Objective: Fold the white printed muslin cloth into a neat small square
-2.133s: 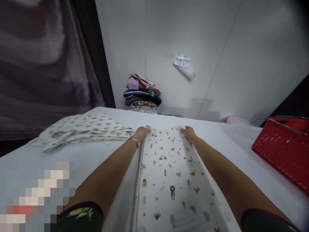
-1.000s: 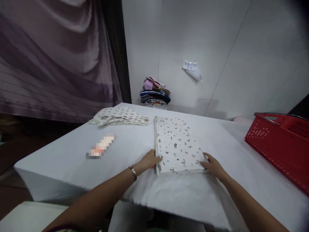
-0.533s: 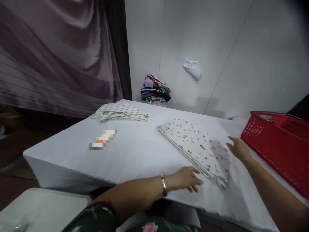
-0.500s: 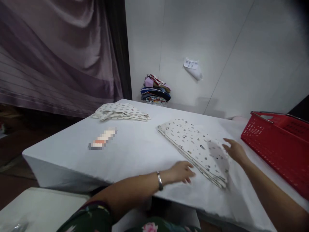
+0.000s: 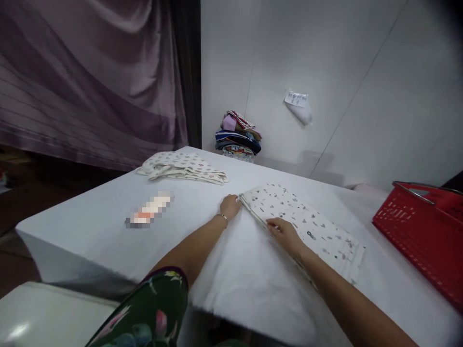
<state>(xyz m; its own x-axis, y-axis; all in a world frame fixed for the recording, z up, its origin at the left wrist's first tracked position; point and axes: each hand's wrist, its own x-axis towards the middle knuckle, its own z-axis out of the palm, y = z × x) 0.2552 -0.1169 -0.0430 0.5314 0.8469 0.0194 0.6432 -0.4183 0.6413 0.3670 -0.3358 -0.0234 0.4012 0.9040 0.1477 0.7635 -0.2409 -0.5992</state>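
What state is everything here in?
Nearer printed cloth: folded, lying flat
Left hand: at that cloth's left corner
Right hand: fingers curled, at its near edge
Other printed cloth: loosely folded
Clothes pile: folded, stacked
Red basket: upright
Paper sign: curled
Curtain: hanging in folds
Pixelated item: unclear
Table: covered

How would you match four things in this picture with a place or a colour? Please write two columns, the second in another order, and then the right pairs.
1) left hand
2) basket
3) paper note
4) curtain

A) on the wall
B) mauve
C) red
D) at a corner of a printed white cloth

Pairs: 1-D, 2-C, 3-A, 4-B
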